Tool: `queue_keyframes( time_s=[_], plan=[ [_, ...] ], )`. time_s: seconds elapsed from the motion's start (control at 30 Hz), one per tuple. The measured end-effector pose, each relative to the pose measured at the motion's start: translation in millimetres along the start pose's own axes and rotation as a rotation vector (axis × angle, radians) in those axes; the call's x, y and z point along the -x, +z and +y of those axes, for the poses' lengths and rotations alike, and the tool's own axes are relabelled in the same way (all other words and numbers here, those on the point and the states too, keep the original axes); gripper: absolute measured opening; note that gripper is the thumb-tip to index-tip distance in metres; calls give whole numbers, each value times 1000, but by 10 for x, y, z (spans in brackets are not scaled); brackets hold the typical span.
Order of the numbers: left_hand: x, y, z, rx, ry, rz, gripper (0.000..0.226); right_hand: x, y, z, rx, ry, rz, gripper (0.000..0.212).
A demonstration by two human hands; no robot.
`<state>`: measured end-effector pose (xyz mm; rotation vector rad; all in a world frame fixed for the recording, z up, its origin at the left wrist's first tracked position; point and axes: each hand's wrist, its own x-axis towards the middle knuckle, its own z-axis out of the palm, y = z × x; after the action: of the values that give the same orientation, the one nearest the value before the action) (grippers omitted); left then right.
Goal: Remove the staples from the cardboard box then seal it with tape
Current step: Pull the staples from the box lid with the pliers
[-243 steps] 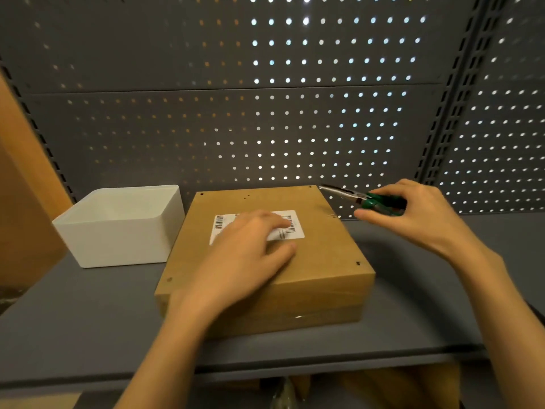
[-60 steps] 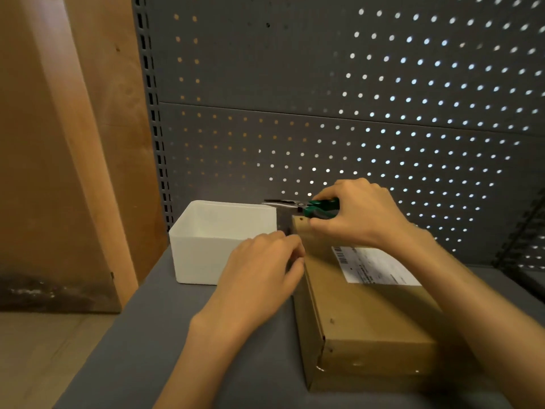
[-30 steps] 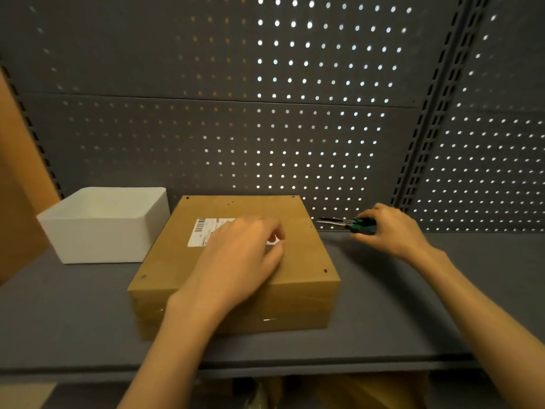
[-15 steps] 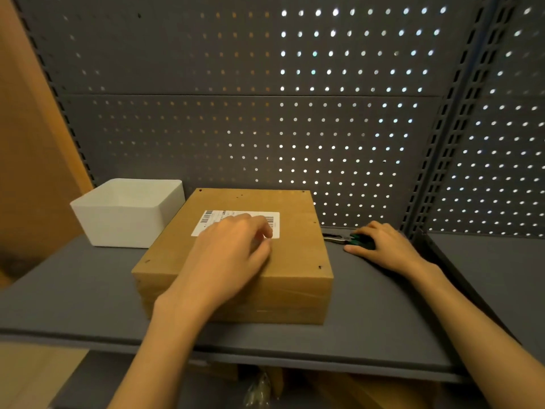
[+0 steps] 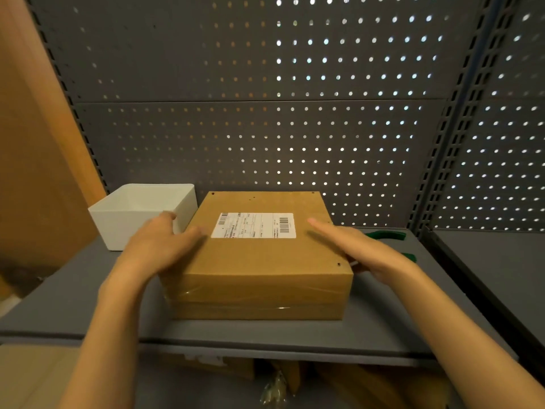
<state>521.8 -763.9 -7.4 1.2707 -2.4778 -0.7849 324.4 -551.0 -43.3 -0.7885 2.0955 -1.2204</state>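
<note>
So the cardboard box is sat flat on the grey shelf, label side up, with the white shipping label stuck across the far half of the lid. Small dark holes are dotted near the lid's corners and far edge. Clear film is stretched across the front face, over the seam.

The box is bracketed by both hands. The left hand is laid against the box's left top edge, fingers loosely spread and fairly straight, thumb side up near the white bin; nothing is gripped. The right hand is stretched flat over the right top edge, fingers straight and pointed toward the label, fingertips just short of it. Nothing is held in it either. Whether the palm is actually pressed on the cardboard can't be told.

Green-handled pliers are left on the shelf just beyond the right hand, partly hidden by it. Perforated grey backing is seen behind everything.
</note>
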Motion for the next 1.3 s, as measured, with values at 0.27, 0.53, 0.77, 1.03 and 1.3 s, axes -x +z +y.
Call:
queue_keyframes(
  time_s=[0.27, 0.53, 0.77, 1.03, 1.3],
  plan=[
    [-15, 77, -220, 434, -59, -408, 95, 114, 102, -10, -33, 46, 73, 35],
    [37, -72, -252, 641, 178, -161, 89, 456, 32, -228, -148, -259, 243, 49],
    [55, -110, -242, 761, 462, 16, 91, 520, -45, -347, -132, -470, 317, 74],
    [-113, 15, -410, 888, 566, 43, 86, 501, 96, -432, -65, -695, 403, 96],
    [-330, 198, -518, 1094, 509, -18, 72, 576, 256, -587, 150, -836, 508, 102]
  ],
)
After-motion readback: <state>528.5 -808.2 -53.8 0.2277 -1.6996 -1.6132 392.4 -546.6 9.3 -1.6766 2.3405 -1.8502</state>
